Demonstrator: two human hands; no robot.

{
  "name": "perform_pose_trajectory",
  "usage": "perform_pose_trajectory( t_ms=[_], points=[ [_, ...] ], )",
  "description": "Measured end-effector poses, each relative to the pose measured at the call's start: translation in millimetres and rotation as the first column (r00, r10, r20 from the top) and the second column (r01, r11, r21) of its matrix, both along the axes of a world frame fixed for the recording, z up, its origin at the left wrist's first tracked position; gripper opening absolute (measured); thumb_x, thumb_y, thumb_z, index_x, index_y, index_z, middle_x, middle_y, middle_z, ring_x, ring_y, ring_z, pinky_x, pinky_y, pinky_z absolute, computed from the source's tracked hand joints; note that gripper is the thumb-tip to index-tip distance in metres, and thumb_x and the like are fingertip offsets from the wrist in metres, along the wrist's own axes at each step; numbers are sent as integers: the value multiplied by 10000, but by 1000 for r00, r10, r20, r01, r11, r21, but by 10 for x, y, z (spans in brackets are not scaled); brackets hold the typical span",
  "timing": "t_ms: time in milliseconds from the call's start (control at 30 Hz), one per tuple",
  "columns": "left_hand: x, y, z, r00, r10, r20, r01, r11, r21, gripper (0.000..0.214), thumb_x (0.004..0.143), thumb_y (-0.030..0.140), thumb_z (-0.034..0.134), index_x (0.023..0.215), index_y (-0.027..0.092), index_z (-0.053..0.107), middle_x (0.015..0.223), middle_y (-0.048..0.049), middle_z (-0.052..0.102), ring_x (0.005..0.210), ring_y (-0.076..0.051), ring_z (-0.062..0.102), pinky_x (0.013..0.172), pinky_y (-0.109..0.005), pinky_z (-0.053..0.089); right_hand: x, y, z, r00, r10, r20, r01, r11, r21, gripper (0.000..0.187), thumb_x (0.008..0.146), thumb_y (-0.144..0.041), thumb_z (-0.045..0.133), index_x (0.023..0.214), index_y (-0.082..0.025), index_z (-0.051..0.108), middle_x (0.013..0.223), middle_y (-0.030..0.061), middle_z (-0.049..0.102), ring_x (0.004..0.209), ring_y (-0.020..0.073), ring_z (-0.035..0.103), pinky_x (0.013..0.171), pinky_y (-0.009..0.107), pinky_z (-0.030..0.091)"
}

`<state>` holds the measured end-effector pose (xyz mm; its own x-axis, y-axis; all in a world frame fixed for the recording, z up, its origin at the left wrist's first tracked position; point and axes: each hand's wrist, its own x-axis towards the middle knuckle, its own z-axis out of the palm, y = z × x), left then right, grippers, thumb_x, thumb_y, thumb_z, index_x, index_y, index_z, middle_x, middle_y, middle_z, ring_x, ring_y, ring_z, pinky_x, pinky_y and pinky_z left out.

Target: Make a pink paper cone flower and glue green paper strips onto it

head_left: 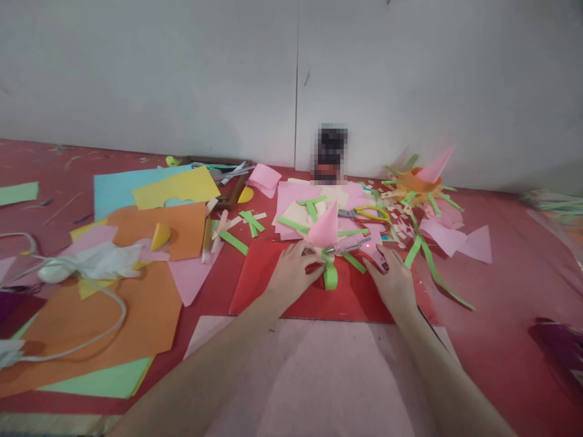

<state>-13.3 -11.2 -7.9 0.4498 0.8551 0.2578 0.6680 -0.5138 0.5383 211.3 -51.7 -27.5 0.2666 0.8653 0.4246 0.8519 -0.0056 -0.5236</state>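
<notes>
My left hand (296, 267) is closed, its thumb and fingers pinching a looped green paper strip (331, 278) at the base of a pink paper cone (324, 226). My right hand (394, 276) curls round what looks like a pink glue gun (374, 254), with a small red light on its body. The gun's metal tip points left, close to the green loop. Both hands are over a red board (291, 303). Just behind them, scissors with yellow handles (371, 212) lie on pink paper sheets. Fingers partly cover the strip's end.
Orange sheets (136, 315), a blue sheet (113, 191) and a white cable (113, 297) spread over the left side. A cone-topped paper piece with green strips (419, 182) stands back right among scraps. A grey wall (182, 79) rises behind. Purple shapes (560, 346) lie far right.
</notes>
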Motion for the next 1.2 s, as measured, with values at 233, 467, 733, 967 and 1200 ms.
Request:
perform_pose_trajectory(
  t_ms=[233, 467, 733, 967, 1200],
  points=[
    [22, -39, 50, 991, -33, -128, 41, 998, 58, 190, 761, 261, 644, 951, 262, 658, 996, -23, 552, 905, -191, 528, 790, -356, 438, 0, 4, 7, 1000, 2, -5, -2, 1000, -1, 562, 803, -604, 418, 1114, -162, 575, 1001, 131, 618, 863, 242, 583, 727, 378, 474],
    [37, -43, 35, 976, -181, -120, 190, 979, 69, 197, 827, 129, 529, 954, 232, 640, 932, -10, 597, 871, -154, 561, 789, -298, 448, -1, 1, 26, 1000, 15, -21, -15, 1000, -3, 525, 808, -587, 424, 1097, -176, 579, 965, 113, 615, 835, 228, 584, 715, 362, 474],
    [27, -47, 47, 963, -244, -118, 253, 965, 65, 213, 879, 158, 440, 895, 222, 642, 865, -5, 645, 837, -146, 578, 770, -287, 444, 10, 5, 19, 999, 20, -38, -20, 1000, -17, 517, 815, -569, 418, 1109, -173, 574, 972, 116, 612, 871, 241, 576, 725, 373, 471],
    [25, -44, 55, 963, -246, -115, 254, 965, 64, 195, 877, 160, 451, 870, 217, 637, 864, 3, 659, 827, -145, 587, 756, -278, 444, 19, 5, 3, 999, 30, -45, -30, 1000, -8, 494, 819, -555, 427, 1109, -183, 575, 988, 112, 612, 886, 241, 579, 728, 368, 472],
    [20, -43, 55, 967, -239, -88, 248, 962, 113, 181, 889, 183, 449, 856, 206, 626, 843, 13, 667, 795, -138, 593, 730, -266, 441, 37, -2, 18, 1000, -1, -28, 0, 1000, -25, 508, 804, -559, 449, 1101, -170, 587, 1044, 126, 617, 908, 245, 583, 753, 375, 468]
  ],
)
